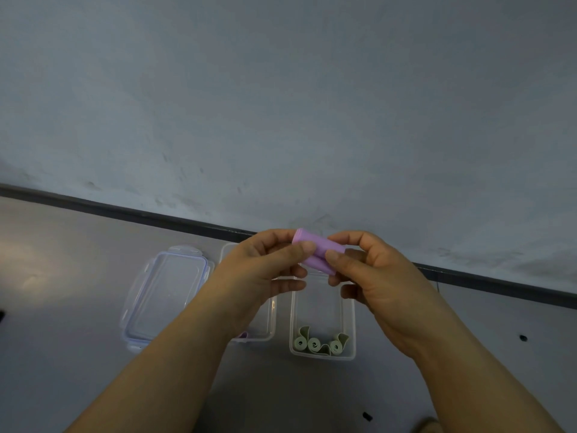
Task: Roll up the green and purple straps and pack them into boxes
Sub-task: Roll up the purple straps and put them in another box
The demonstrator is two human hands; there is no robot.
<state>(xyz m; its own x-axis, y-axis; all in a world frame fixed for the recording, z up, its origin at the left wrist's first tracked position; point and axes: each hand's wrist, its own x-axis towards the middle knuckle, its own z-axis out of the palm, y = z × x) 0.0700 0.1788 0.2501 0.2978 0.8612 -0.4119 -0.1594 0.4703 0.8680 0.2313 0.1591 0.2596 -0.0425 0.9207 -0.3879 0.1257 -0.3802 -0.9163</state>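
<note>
Just right of the frame's centre, both hands hold a rolled purple strap [315, 256] in the air above the boxes. The left hand [268, 267] pinches the roll's left part between thumb and curled fingers. The right hand [381, 276] pinches its right part the same way, and the two thumbs nearly meet on the roll's near face.

Below the hands, a clear right box [352, 326] stands open on the grey table [78, 307]. Three rolled green straps [318, 343] stand on end along its near wall, and the rest of its floor is bare.

Just beside it to the left is the clear middle box [272, 317], also open and largely hidden by the left forearm. A bit of purple [242, 335] shows at its near edge.

Further left, a clear lid [165, 292] with bluish clips lies flat, close to the middle box.

A dark strip [125, 210] marks the table's far edge, running diagonally from mid left to lower right beneath the grey wall [281, 104]. Bare tabletop spreads left of the lid, right of the right box and in front of the boxes.
</note>
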